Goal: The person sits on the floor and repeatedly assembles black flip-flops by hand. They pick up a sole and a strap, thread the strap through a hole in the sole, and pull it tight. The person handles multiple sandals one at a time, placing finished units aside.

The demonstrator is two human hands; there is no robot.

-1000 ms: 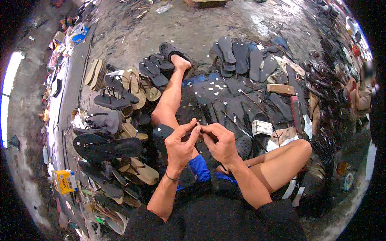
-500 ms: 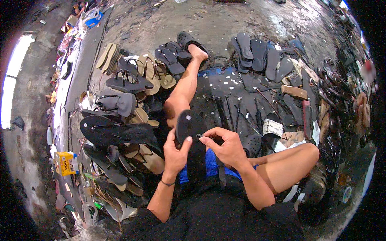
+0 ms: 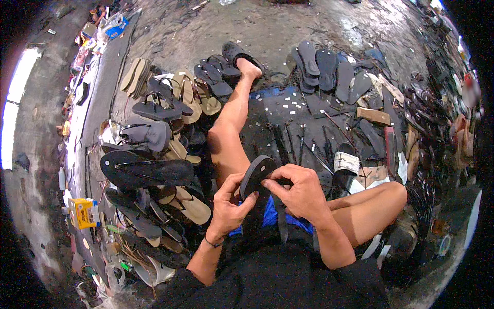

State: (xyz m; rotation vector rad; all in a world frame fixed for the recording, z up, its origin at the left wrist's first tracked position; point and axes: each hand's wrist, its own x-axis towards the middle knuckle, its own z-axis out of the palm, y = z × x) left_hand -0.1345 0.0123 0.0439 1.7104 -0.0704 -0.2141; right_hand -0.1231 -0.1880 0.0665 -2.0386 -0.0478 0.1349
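Observation:
Above my lap, my left hand grips a black flip-flop sole by its edge, the thumb on the near side. The sole stands tilted on its side, with a pale round dot near its upper end. My right hand is closed in a pinch against the sole's right face. Whatever lies between those fingertips is too small and covered to make out. The lower part of the sole runs down dark against my black shirt and blue shorts.
Finished-looking flip-flops lie heaped on my left, near a yellow box. Bare soles sit ahead to the right. Thin black straps and tools lie beyond my lap, with a wooden block and a white-strapped slide.
The sole has turned from facing me to a more edge-on tilt and shifted slightly right and down. Both hands moved with it; the right fingertips now press closer to its face.

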